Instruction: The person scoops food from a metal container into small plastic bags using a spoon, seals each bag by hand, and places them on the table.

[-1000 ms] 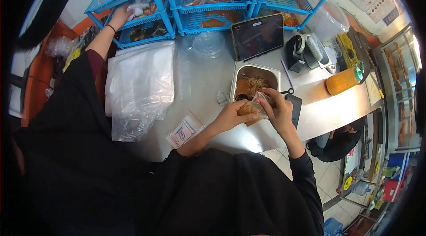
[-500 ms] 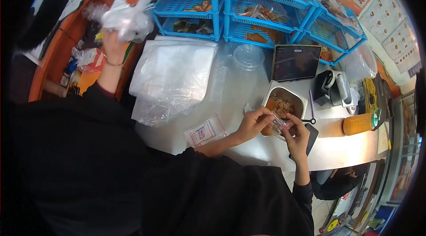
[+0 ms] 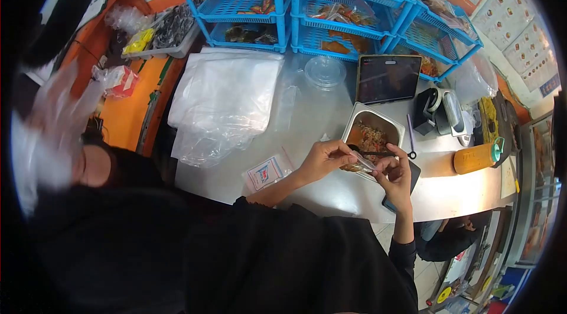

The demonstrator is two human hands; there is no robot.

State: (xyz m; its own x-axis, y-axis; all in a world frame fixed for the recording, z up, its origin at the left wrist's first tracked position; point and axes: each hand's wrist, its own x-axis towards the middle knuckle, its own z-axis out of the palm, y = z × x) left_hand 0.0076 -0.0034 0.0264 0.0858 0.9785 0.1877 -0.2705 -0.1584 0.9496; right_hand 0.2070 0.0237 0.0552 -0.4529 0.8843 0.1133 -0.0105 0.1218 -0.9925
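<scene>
My left hand (image 3: 325,158) and my right hand (image 3: 396,174) meet over the near edge of a steel food pan (image 3: 354,127) on the counter. Between their fingertips they pinch a small clear plastic bag (image 3: 364,163) with orange-brown food in it. The pan holds a reddish mix and a dark spoon handle (image 3: 369,152). A black phone (image 3: 413,177) lies under my right hand.
A stack of clear plastic bags (image 3: 224,95) and a small printed pouch (image 3: 264,173) lie left of my hands. Blue basket racks (image 3: 331,12), a tablet (image 3: 388,79), a round lid (image 3: 325,72) and an orange bottle (image 3: 475,159) stand behind. Another person in black stands at my left.
The view has shifted slightly. The person at my left has pulled a hand with a white bag from the racks to the near left. My hands still work the small bag.
</scene>
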